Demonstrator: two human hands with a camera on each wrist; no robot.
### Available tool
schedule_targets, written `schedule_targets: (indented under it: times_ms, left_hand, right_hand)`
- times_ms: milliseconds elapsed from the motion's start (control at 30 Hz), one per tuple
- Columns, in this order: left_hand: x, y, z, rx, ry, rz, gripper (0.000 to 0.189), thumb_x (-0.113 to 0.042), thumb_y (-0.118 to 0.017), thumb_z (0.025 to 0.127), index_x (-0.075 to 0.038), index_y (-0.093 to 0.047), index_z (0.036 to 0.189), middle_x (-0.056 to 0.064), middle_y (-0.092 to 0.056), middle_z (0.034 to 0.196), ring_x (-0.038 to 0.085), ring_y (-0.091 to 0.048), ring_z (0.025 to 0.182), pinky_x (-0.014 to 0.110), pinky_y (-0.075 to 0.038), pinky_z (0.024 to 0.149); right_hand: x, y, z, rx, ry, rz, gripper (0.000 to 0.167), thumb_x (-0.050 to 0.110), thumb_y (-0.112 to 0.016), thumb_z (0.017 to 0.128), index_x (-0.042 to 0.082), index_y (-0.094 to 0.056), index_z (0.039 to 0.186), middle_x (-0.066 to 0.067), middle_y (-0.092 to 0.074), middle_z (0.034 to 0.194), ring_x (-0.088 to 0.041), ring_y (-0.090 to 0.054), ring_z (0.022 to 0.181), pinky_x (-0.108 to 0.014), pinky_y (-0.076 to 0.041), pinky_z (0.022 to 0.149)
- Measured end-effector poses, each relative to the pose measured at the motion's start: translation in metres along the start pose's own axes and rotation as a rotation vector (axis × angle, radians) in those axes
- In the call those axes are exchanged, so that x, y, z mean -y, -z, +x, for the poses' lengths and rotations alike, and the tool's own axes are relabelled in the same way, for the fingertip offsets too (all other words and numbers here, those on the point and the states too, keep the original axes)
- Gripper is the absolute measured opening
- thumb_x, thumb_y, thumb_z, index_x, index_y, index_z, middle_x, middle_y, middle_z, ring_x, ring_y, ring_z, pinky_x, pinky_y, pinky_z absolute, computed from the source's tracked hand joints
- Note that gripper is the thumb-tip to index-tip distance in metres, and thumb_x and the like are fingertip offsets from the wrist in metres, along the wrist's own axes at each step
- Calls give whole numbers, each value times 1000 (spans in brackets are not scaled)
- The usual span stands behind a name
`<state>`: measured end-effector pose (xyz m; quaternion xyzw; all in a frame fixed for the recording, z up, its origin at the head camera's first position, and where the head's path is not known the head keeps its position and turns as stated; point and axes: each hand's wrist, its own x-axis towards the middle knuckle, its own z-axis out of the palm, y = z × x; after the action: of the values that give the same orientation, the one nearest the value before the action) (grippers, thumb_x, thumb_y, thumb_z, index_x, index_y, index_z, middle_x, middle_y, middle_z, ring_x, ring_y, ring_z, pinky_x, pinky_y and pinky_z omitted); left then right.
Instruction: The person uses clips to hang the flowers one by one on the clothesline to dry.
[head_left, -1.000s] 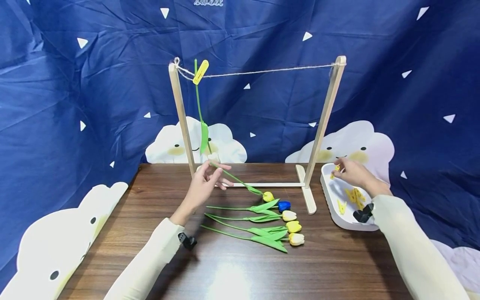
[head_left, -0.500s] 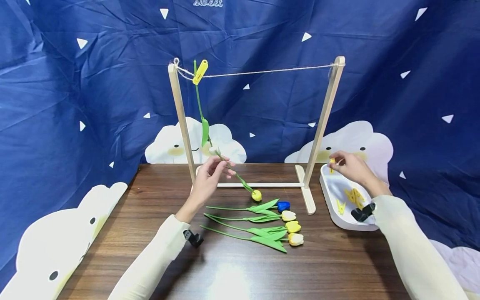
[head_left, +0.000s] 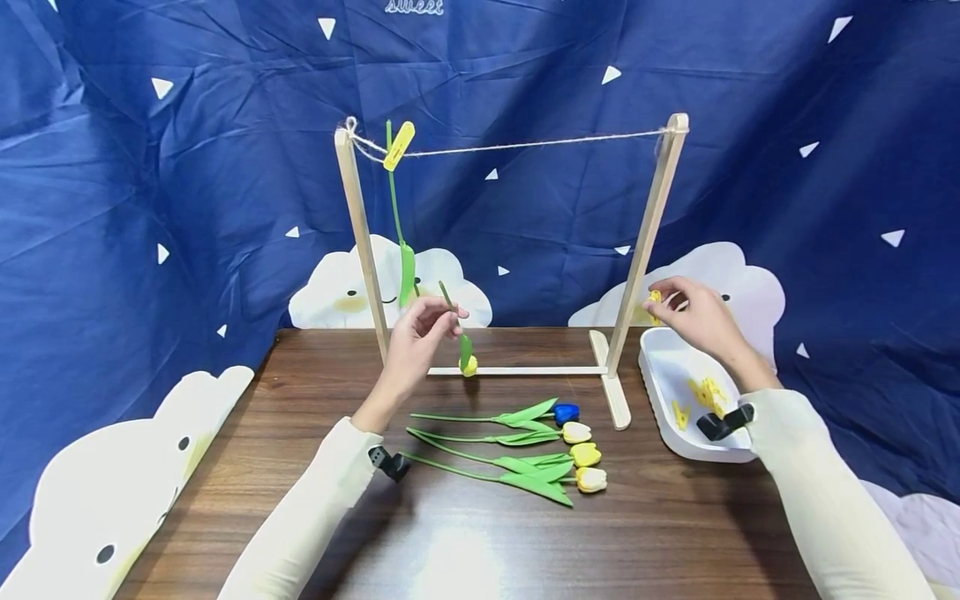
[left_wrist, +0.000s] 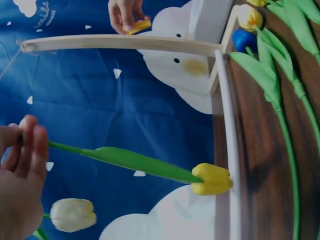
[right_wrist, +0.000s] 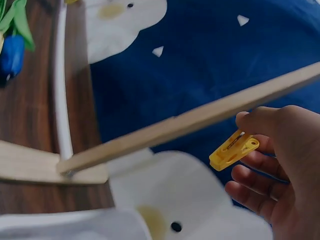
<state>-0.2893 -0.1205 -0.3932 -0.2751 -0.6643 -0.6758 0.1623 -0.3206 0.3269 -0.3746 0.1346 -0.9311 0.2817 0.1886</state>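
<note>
My left hand (head_left: 420,333) pinches the stem of a yellow tulip (left_wrist: 212,179), whose bloom hangs downward below the fingers. Between the thumb and fingers of my right hand (head_left: 701,321) is a yellow clothespin (right_wrist: 233,150), held above the back of the white tray (head_left: 651,392). A white tulip (left_wrist: 73,215) hangs head down from the string (head_left: 540,146), fixed there by another yellow clothespin (head_left: 399,147); in the head view its bloom is hidden behind my left hand. More yellow clothespins (head_left: 707,395) lie inside the tray.
Several tulips lie side by side on the wooden table (head_left: 315,500), among them a blue tulip (head_left: 566,412). The string runs between two wooden posts; the right post (head_left: 647,250) stands on a flat foot (head_left: 617,400) beside the tray. A white crossbar (head_left: 525,371) joins the posts low down.
The yellow tulip has swung from slanting to hanging nearly upright, bloom down, in my left hand. My right hand has lifted the clothespin up and slightly left, away from the tray.
</note>
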Motion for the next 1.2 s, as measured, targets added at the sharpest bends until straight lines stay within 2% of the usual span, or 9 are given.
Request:
schedule_targets:
  times_ms: [133,200,267,367,500,700,767,967,1200]
  left_hand:
    - [-6,0,8,-9,-33,47,16,-5,-58,109,6,-56,120,33,-74,109,13,-70,79,21,-58,74]
    - [-8,1,11,-21,-48,49,16,-6,-58,109,6,-54,120,32,-75,105,9,-69,75,21,-57,71]
    - [-10,1,14,-37,-55,25,18,-3,-58,108,8,-54,121,28,-76,103,10,-68,74,22,-58,71]
    - [-13,0,18,-53,-60,-36,20,3,-60,105,14,-56,122,15,-78,101,10,-68,75,22,-60,73]
    - [-19,-1,26,-70,-57,-75,22,7,-62,103,18,-61,121,1,-79,101,9,-69,78,20,-60,74]
    - [-28,-3,41,-64,-50,20,20,-3,-62,106,11,-67,120,28,-77,108,9,-68,79,20,-57,71]
    - [-31,-4,46,-55,-48,38,22,-6,-62,107,10,-67,122,33,-75,110,12,-68,81,21,-56,72]
    - [-37,-6,61,-73,-46,91,25,-13,-62,108,4,-71,125,24,-78,110,19,-66,87,26,-55,76]
    - [-52,-13,84,-103,-73,97,25,-15,-63,109,1,-73,124,15,-81,107,11,-71,99,24,-53,81]
  right_hand:
    - [14,7,1,-13,-19,5,39,32,-76,100,0,-71,123,-16,-71,99,-24,-66,88,-9,-41,68]
    - [20,10,1,-20,-17,12,39,32,-76,99,1,-71,122,-14,-71,98,-16,-64,85,-8,-41,68]
    - [27,14,2,-30,-5,26,37,30,-77,98,2,-72,121,-13,-71,96,-5,-61,80,-7,-42,67]
    - [37,19,2,-53,23,56,32,25,-79,97,2,-73,118,-13,-71,93,6,-57,74,-7,-43,66]
    - [52,26,2,-78,47,90,28,21,-80,96,2,-73,114,-12,-70,90,7,-57,72,-6,-44,66]
    - [75,30,10,-94,84,131,26,17,-83,94,4,-74,114,-7,-69,90,3,-59,75,-5,-46,71]
    - [85,31,14,-91,102,148,28,17,-83,94,4,-74,117,-8,-69,92,1,-59,76,-6,-47,71]
    - [118,32,29,-81,167,174,30,18,-82,96,6,-74,122,-10,-72,95,0,-61,78,-9,-47,72]
    - [154,33,46,-82,268,182,27,17,-81,96,8,-75,121,-8,-77,100,3,-63,86,-13,-49,79]
